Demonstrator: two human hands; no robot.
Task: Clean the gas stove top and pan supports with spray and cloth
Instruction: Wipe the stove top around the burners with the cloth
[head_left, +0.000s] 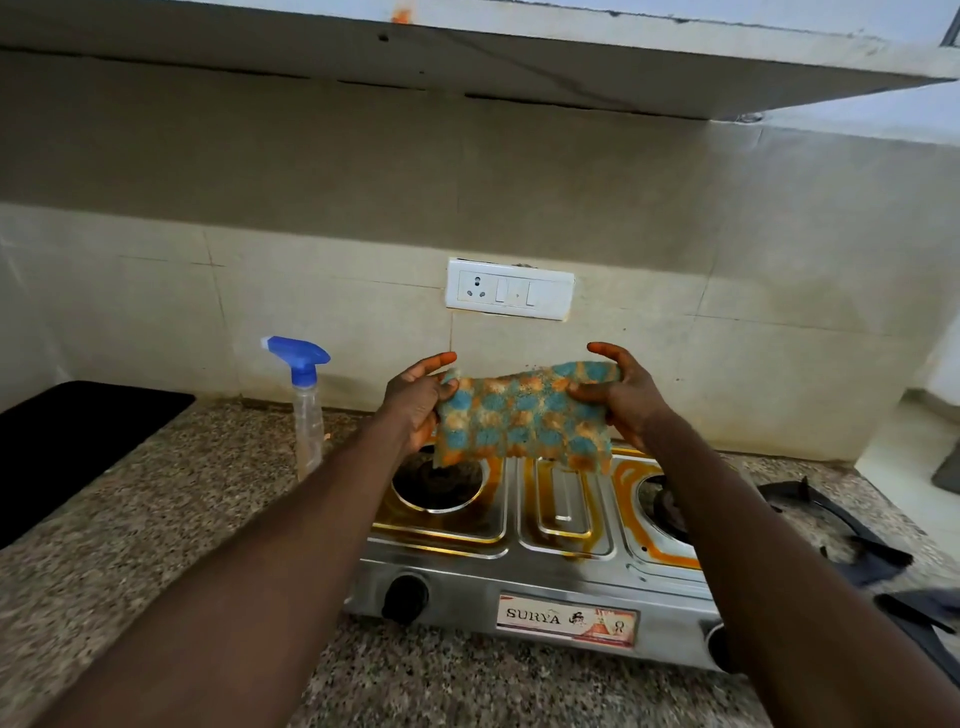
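A blue-and-white checked cloth (524, 413), stained orange, is stretched in the air above the stove. My left hand (413, 402) grips its left edge and my right hand (631, 397) grips its right edge. Below it sits a steel two-burner gas stove (563, 577) with orange residue around both burner wells; the pan supports are off it. A clear spray bottle (306, 410) with a blue trigger head stands upright left of the stove. Black pan supports (852, 540) lie on the counter to the right of the stove.
The stove rests on a speckled granite counter (171, 525). A black mat or panel (72, 441) lies at the far left. A white socket plate (509, 288) is on the tiled wall behind, and a concrete shelf (467, 57) overhangs above.
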